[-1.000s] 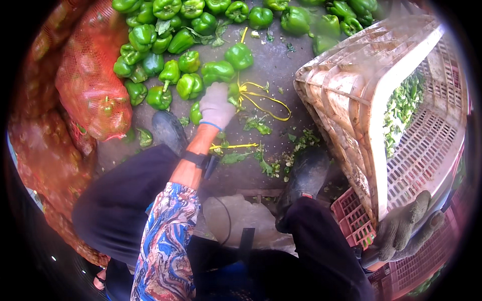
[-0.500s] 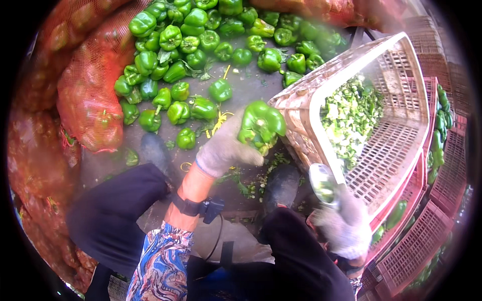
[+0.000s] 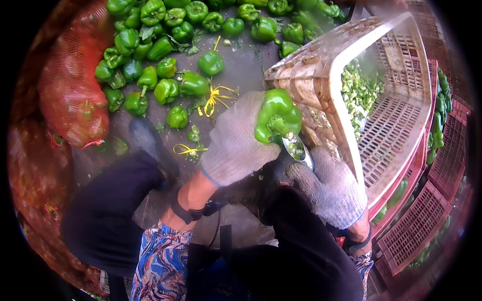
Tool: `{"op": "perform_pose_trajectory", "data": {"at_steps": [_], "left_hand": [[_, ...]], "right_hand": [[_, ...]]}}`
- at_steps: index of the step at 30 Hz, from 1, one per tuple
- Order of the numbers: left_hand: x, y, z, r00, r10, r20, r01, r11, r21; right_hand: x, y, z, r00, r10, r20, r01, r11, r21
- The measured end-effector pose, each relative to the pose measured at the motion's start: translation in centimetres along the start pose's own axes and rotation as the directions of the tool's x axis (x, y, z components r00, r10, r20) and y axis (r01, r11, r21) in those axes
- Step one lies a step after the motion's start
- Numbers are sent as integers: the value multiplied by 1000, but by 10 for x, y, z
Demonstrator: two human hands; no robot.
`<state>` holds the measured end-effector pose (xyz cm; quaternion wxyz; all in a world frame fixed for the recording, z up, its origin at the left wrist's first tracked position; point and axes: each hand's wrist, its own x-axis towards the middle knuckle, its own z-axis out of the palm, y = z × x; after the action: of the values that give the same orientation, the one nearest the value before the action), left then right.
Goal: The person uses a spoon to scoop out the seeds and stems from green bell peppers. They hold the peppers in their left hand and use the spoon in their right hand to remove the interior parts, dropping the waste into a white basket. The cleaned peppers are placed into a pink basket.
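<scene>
A green bell pepper (image 3: 276, 113) is gripped in my gloved left hand (image 3: 238, 140), its stem end turned toward my right hand. In my gloved right hand (image 3: 334, 188) is a shiny metal scoop (image 3: 297, 150) with green bits lying in its hollow. The scoop's tip is against the pepper's stem or just beside it; I cannot tell which. Right of my hands a dirty white plastic crate (image 3: 351, 145) stands tilted, with chopped green pieces (image 3: 359, 95) heaped inside.
Many green bell peppers (image 3: 165, 91) lie loose on the dark floor ahead. A red mesh sack (image 3: 75, 95) fills the left side. Yellow ties (image 3: 213, 100) lie near my left hand. Pink crates (image 3: 414, 231) with peppers line the right edge.
My right hand has brought the scoop up and left from beside the crate to the pepper. My left hand has moved slightly right, and the pepper's stem now faces the scoop.
</scene>
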<state>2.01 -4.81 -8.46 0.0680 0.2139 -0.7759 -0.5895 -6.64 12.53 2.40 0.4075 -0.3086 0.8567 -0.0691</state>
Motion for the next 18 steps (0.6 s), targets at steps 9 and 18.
{"op": "perform_pose_trajectory", "data": {"at_steps": [9,18], "left_hand": [[0,-3,7,998,37,-40,-35,998,56],[8,-8,-5,991,-6,130,1,999,35]], "right_hand": [[15,16,14,987,-159,-5,158,978,135],[23,10,6,993,-102,52,99,993,60]]}}
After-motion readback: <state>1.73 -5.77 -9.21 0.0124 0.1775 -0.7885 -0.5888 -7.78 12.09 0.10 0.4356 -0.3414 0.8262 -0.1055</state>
